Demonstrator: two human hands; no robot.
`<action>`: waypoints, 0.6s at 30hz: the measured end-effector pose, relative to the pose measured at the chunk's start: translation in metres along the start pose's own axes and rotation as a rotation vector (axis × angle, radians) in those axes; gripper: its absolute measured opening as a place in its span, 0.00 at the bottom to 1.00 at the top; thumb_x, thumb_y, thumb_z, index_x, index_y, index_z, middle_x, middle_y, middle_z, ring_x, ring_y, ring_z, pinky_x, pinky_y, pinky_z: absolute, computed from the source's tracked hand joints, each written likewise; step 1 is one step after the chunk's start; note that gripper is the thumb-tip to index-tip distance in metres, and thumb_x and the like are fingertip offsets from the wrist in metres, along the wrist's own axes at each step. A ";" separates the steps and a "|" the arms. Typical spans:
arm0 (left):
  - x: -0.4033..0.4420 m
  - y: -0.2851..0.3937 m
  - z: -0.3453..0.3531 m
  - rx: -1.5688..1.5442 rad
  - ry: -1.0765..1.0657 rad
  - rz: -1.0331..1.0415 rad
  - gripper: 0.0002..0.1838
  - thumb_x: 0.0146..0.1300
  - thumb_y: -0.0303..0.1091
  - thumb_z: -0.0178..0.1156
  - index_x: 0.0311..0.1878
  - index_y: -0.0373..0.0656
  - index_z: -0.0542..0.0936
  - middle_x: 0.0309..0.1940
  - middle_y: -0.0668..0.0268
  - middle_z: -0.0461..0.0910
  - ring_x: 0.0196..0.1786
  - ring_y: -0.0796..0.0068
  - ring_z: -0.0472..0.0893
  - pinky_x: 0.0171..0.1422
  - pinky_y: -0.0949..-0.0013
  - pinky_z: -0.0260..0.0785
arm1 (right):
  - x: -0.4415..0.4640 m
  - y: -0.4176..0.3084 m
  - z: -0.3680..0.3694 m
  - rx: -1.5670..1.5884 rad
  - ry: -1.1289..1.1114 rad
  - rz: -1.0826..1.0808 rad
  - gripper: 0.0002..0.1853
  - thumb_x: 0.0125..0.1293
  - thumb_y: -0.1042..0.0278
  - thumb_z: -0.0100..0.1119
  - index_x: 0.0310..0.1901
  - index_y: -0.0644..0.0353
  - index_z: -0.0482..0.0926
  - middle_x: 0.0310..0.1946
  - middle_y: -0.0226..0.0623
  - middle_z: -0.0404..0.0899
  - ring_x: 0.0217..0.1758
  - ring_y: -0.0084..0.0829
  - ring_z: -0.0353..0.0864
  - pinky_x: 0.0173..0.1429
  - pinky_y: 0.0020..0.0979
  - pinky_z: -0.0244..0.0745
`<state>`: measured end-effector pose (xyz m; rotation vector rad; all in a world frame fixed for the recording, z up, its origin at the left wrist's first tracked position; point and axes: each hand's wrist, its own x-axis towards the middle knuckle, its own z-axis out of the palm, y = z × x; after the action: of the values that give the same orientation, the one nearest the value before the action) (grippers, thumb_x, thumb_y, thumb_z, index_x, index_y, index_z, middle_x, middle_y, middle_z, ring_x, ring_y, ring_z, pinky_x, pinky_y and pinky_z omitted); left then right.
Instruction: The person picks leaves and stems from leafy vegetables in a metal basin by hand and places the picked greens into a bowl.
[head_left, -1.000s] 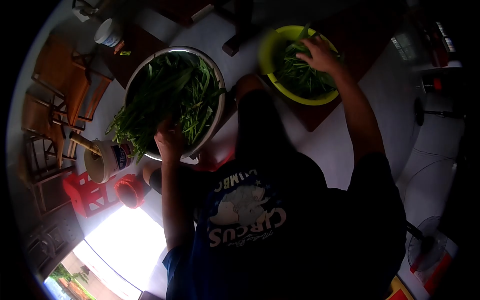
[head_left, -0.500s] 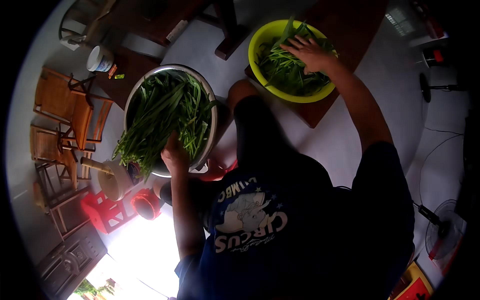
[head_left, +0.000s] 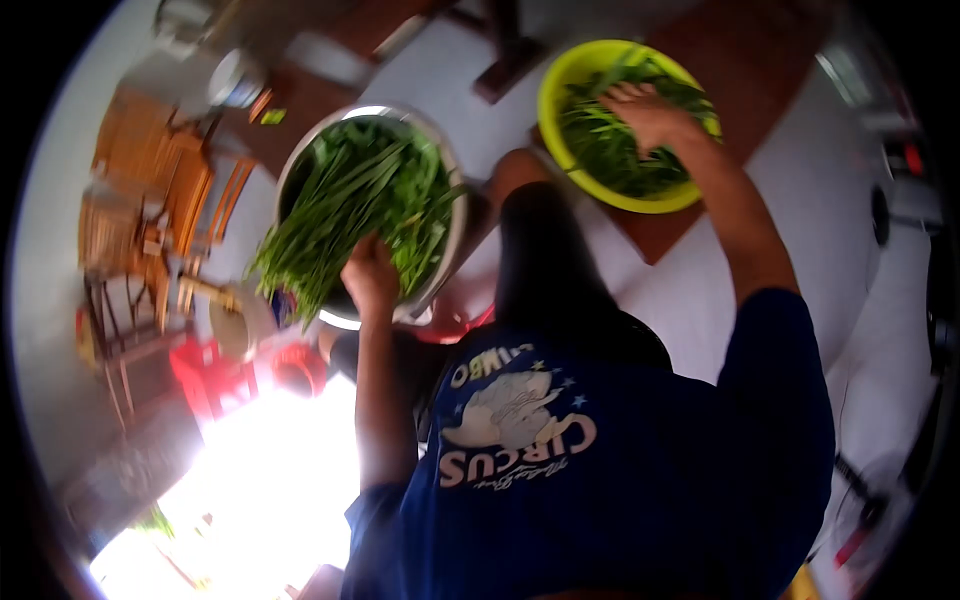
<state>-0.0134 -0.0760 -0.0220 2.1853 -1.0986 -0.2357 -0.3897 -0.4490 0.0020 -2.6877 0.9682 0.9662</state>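
Observation:
A large metal basin (head_left: 460,205) at the upper left is heaped with long leafy greens (head_left: 345,190). My left hand (head_left: 371,275) is closed around the stems of a bunch at the basin's near side, and the leaves hang over the left rim. At the upper right, a yellow-green basin (head_left: 665,203) holds more greens (head_left: 600,150). My right hand (head_left: 650,118) lies over them with its fingers spread, palm down.
Wooden chairs (head_left: 135,145) stand at the far left, near a white tub (head_left: 236,80). A beige bucket (head_left: 240,325), a red plastic stool (head_left: 210,378) and a red basket (head_left: 298,370) are at lower left. A dark red board (head_left: 650,240) lies beneath the yellow-green basin.
My right hand has flattened from a bent-finger pose and spread over the greens. My left hand keeps its hold on the bunch. The whole view has shifted.

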 end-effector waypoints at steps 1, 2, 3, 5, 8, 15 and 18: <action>-0.002 0.005 -0.004 0.041 -0.013 -0.009 0.13 0.65 0.26 0.62 0.52 0.38 0.85 0.40 0.46 0.87 0.41 0.54 0.88 0.47 0.58 0.78 | -0.004 -0.001 -0.001 0.008 0.029 0.016 0.76 0.33 0.61 0.90 0.82 0.53 0.43 0.84 0.43 0.43 0.87 0.44 0.37 0.86 0.54 0.39; -0.003 0.013 -0.010 0.086 -0.028 -0.018 0.13 0.66 0.26 0.61 0.52 0.38 0.85 0.42 0.46 0.87 0.43 0.53 0.88 0.49 0.58 0.78 | -0.006 -0.003 -0.005 -0.002 0.019 0.055 0.78 0.30 0.59 0.90 0.82 0.53 0.43 0.84 0.44 0.42 0.87 0.45 0.37 0.86 0.55 0.38; -0.007 0.014 -0.012 0.086 -0.017 -0.019 0.13 0.65 0.27 0.61 0.52 0.38 0.85 0.42 0.47 0.87 0.43 0.51 0.88 0.50 0.57 0.78 | -0.009 -0.005 -0.007 -0.025 0.037 0.053 0.80 0.28 0.58 0.91 0.82 0.52 0.43 0.84 0.45 0.41 0.87 0.46 0.37 0.86 0.56 0.38; -0.011 0.012 -0.015 0.114 0.004 0.003 0.13 0.64 0.28 0.62 0.52 0.38 0.85 0.40 0.49 0.87 0.43 0.48 0.87 0.50 0.55 0.78 | -0.020 -0.016 -0.029 -0.025 0.017 0.056 0.78 0.31 0.56 0.90 0.82 0.52 0.43 0.84 0.43 0.40 0.87 0.45 0.37 0.86 0.56 0.38; -0.017 0.019 -0.017 0.225 -0.003 -0.009 0.13 0.59 0.29 0.63 0.47 0.44 0.85 0.34 0.49 0.86 0.41 0.44 0.86 0.47 0.48 0.78 | -0.041 -0.032 -0.055 -0.037 0.095 -0.005 0.69 0.39 0.53 0.87 0.82 0.52 0.50 0.84 0.44 0.43 0.86 0.46 0.40 0.86 0.54 0.41; -0.010 0.016 -0.017 0.324 -0.048 -0.095 0.19 0.53 0.33 0.72 0.50 0.40 0.86 0.41 0.48 0.87 0.47 0.47 0.86 0.52 0.51 0.78 | -0.052 -0.112 -0.085 0.197 0.447 -0.091 0.36 0.68 0.58 0.67 0.75 0.56 0.65 0.74 0.50 0.66 0.79 0.48 0.61 0.81 0.50 0.59; -0.007 0.013 -0.013 0.179 -0.136 -0.112 0.22 0.54 0.31 0.70 0.54 0.41 0.85 0.47 0.46 0.86 0.50 0.46 0.85 0.55 0.51 0.78 | -0.045 -0.183 -0.087 0.413 0.576 -0.467 0.28 0.67 0.60 0.68 0.66 0.63 0.75 0.65 0.48 0.75 0.71 0.46 0.71 0.75 0.47 0.68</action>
<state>-0.0205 -0.0699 -0.0046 2.4236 -1.1090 -0.3523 -0.2585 -0.3082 0.0808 -2.6574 0.4768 -0.0979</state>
